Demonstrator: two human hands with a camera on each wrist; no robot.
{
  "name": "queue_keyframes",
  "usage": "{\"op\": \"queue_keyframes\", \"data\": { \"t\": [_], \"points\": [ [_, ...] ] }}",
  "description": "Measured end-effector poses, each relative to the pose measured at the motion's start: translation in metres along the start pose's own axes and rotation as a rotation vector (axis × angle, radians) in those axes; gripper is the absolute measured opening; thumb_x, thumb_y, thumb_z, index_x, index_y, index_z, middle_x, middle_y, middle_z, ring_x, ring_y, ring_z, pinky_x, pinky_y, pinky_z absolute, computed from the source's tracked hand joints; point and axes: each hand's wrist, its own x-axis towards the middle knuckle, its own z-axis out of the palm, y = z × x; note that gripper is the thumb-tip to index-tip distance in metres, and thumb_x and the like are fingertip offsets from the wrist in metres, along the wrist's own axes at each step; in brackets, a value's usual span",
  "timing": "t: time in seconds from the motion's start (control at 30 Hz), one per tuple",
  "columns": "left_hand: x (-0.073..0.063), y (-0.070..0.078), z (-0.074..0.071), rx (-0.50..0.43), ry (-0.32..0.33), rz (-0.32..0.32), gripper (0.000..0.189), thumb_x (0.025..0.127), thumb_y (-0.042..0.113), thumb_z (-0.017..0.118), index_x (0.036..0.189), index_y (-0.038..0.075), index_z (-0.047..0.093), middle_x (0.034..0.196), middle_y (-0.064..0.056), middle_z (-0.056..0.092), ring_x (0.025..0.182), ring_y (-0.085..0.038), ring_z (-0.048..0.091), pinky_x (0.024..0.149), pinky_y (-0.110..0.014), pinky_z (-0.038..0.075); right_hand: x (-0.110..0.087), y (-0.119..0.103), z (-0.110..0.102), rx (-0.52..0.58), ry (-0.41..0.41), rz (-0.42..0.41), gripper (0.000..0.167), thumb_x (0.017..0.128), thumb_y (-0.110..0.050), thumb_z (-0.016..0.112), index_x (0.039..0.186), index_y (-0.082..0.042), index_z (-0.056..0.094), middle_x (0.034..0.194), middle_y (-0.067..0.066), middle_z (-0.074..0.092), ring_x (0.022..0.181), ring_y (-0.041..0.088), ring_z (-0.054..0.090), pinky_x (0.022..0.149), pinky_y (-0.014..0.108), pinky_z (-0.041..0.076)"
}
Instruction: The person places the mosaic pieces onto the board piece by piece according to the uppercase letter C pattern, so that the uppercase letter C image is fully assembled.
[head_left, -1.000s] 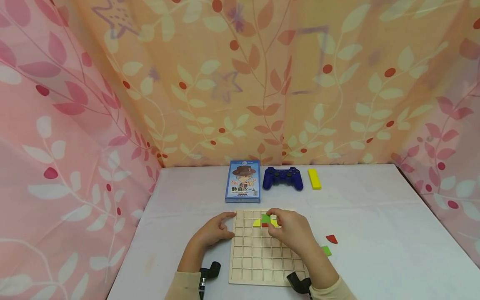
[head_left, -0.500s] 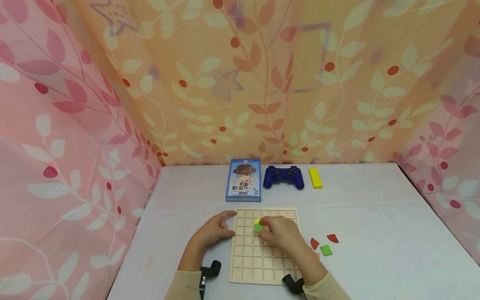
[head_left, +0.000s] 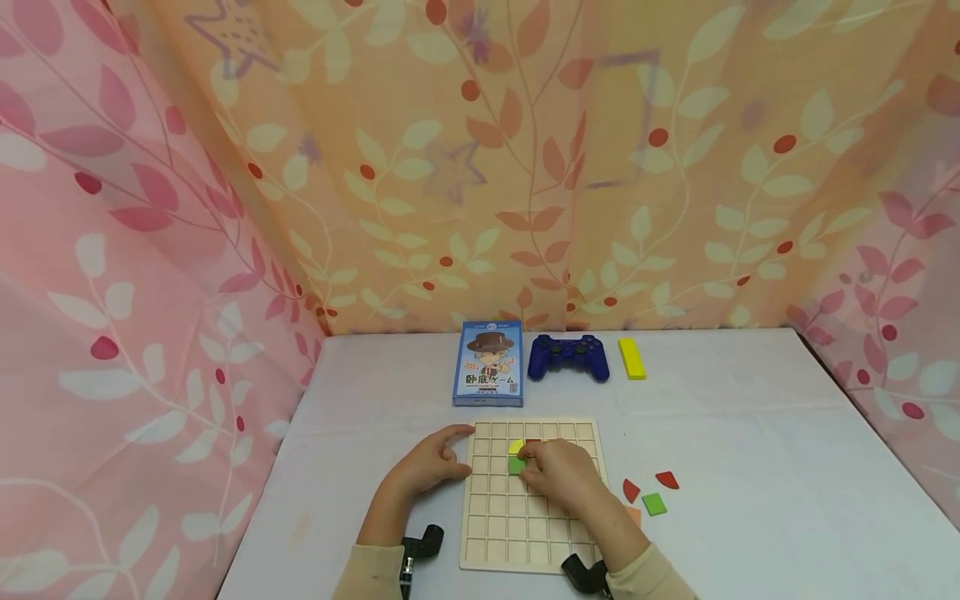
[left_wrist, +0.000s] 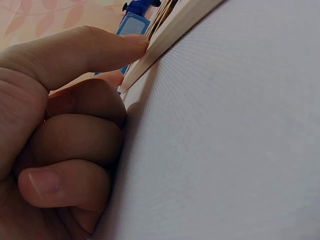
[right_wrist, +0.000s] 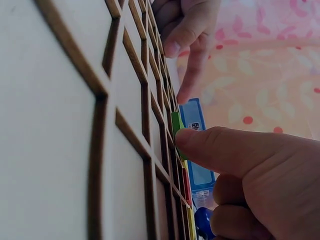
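Cloth printed with leafy vines (head_left: pixel 420 158) hangs behind a white table (head_left: pixel 735 433), where a person works at a wooden grid board (head_left: pixel 495 508), a blue box (head_left: pixel 487 364) just beyond it. The left hand (head_left: pixel 430 461) touches the board's left edge, thumb and forefinger spread, gripping nothing. The right hand (head_left: pixel 562 473) pinches a green tile (head_left: pixel 516 466), fingertips nearly closed, at the grid just nearside of a yellow piece (head_left: pixel 516 447). Seating that tile appears to be the step in hand; whether it sits flush, one cannot tell. Next seems to call for squaring its edges within a cell before release.
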Motion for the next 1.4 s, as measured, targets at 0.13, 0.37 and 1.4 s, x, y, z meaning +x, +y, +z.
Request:
{"op": "queue_keyframes", "data": {
  "t": [0.13, 0.37, 1.4],
  "points": [
    [0.000, 0.001, 0.001, 0.009, 0.006, 0.001, 0.073, 0.081, 0.002, 0.080, 0.148, 0.007, 0.052, 0.055, 0.003, 0.045, 0.045, -0.009, 0.037, 0.046, -0.024, 0.032, 0.000, 0.002, 0.002, -0.008, 0.030, -0.011, 0.015, 0.084, -0.020, 0.080, 0.099, -0.019, 0.080, 0.094, -0.002, 0.076, 0.077, 0.017, 0.067, 0.065, 0.036, 0.051],
    [-0.001, 0.002, 0.001, 0.011, 0.007, -0.001, 0.071, 0.082, 0.003, 0.080, 0.147, 0.007, 0.052, 0.055, 0.003, 0.045, 0.044, -0.009, 0.037, 0.046, -0.024, 0.032, -0.001, 0.004, 0.002, 0.012, 0.057, -0.020, 0.008, 0.084, -0.021, 0.080, 0.092, -0.022, 0.081, 0.091, -0.005, 0.075, 0.084, 0.020, 0.070, 0.069, 0.038, 0.053],
    [-0.001, 0.001, 0.001, 0.005, -0.005, 0.003, 0.073, 0.082, 0.002, 0.080, 0.149, 0.006, 0.050, 0.054, 0.005, 0.044, 0.043, -0.008, 0.036, 0.045, -0.024, 0.031, -0.038, -0.004, -0.086, 0.240, 0.186, 0.185, 0.023, 0.086, -0.030, 0.085, 0.108, -0.026, 0.079, 0.061, -0.010, 0.029, 0.055, 0.007, 0.025, 0.054, 0.026, 0.023]
  ]
}}
